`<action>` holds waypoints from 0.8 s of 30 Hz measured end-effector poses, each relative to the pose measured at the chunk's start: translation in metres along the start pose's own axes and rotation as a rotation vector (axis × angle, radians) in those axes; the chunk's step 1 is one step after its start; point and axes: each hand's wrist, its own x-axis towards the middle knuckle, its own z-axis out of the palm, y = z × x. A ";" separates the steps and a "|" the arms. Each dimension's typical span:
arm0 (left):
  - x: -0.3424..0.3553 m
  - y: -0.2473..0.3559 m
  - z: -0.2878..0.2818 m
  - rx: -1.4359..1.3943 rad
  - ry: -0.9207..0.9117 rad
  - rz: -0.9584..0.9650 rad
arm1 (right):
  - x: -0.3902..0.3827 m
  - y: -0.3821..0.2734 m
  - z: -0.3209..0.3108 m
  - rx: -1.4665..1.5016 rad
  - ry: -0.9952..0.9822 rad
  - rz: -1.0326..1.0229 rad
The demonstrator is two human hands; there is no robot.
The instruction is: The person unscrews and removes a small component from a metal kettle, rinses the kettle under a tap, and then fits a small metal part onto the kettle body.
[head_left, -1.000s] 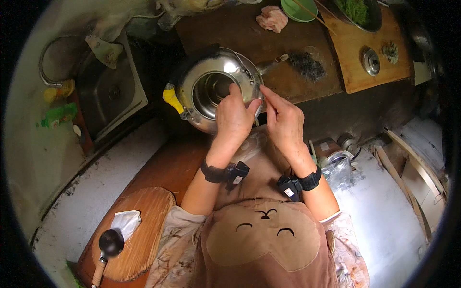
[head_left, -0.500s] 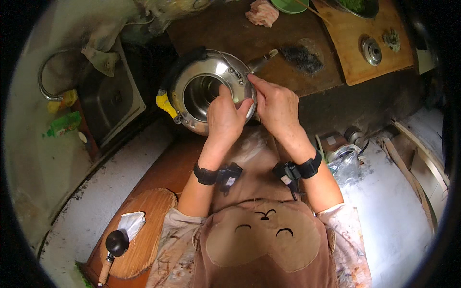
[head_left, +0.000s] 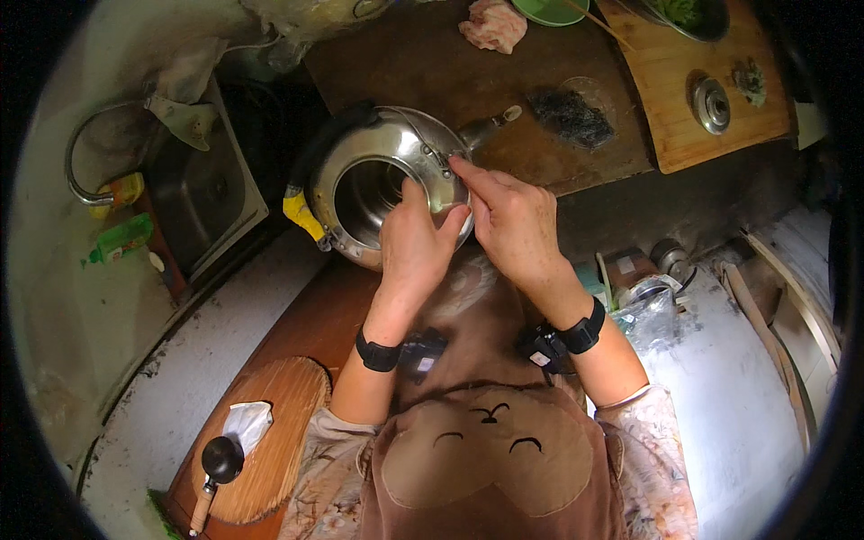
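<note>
A shiny metal kettle (head_left: 400,139) is tilted toward me, its lidless round mouth facing up. Its spout points to the far right; the dark handle with a yellow wrapped end lies over on the left. My left hand (head_left: 418,238) grips the rim on the near side, fingertips inside the mouth and thumb outside. Against the outer right side rests my right hand (head_left: 520,220), index finger touching the shoulder by the handle bracket and the other fingers curled, partly hidden. A round metal lid (head_left: 711,103) lies on the wooden board (head_left: 666,148) at far right.
Left is a metal sink (head_left: 202,184) with a curved faucet and a green bottle (head_left: 124,238). A black ladle (head_left: 222,459) lies on a round wooden board (head_left: 270,481) at lower left. Dark mesh (head_left: 576,117), a pink cloth (head_left: 493,25) and a green bowl (head_left: 544,9) sit on the counter.
In my view the kettle and both hands sit slightly lower and to the left. My right index finger has shifted a little along the shoulder near the bracket. The grip looks the same.
</note>
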 end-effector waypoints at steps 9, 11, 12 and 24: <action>0.000 -0.002 0.002 -0.026 -0.003 -0.003 | 0.011 0.003 -0.012 0.001 -0.130 0.040; 0.002 0.001 0.001 0.001 -0.030 -0.041 | -0.001 0.007 -0.016 0.008 -0.133 0.040; 0.002 0.000 0.001 -0.008 -0.014 -0.026 | -0.006 0.006 -0.018 0.018 -0.140 0.047; 0.000 0.004 0.001 -0.029 0.002 -0.048 | 0.011 0.011 -0.011 -0.018 -0.120 0.004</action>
